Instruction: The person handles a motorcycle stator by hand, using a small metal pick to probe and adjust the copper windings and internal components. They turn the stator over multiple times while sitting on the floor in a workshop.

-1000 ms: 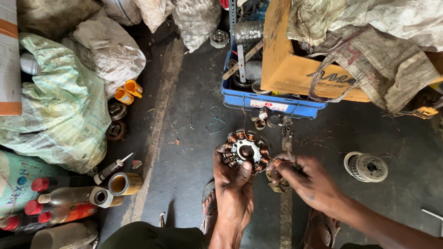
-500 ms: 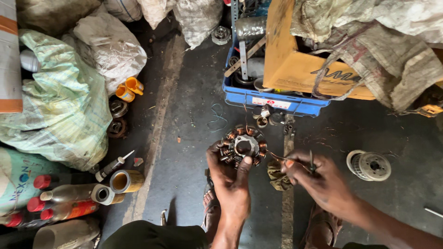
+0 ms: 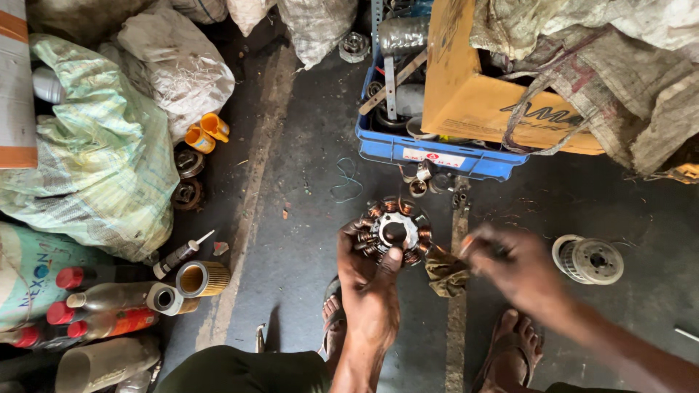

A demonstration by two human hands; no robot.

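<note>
My left hand point(image 3: 370, 280) grips a round stator point(image 3: 394, 229) with copper-wound coils around a metal hub, thumb pressed on the hub's lower edge. My right hand point(image 3: 513, 268) is blurred just right of the stator, fingers pinched on a thin tool or wire end that I cannot make out. A dirty rag point(image 3: 445, 271) lies on the floor between the two hands. My sandalled feet point(image 3: 510, 349) rest below on the dark floor.
A blue crate point(image 3: 429, 151) of metal parts with a yellow box point(image 3: 466, 80) on it stands ahead. A wire spool point(image 3: 591, 258) lies right. Sacks point(image 3: 95, 160), orange cups point(image 3: 206, 132), bottles point(image 3: 102, 298) and a filter can point(image 3: 202, 278) crowd the left.
My right hand has moved right and slightly down, away from the stator, and is now blurred. My left hand keeps holding the stator, which has shifted a little to the right.
</note>
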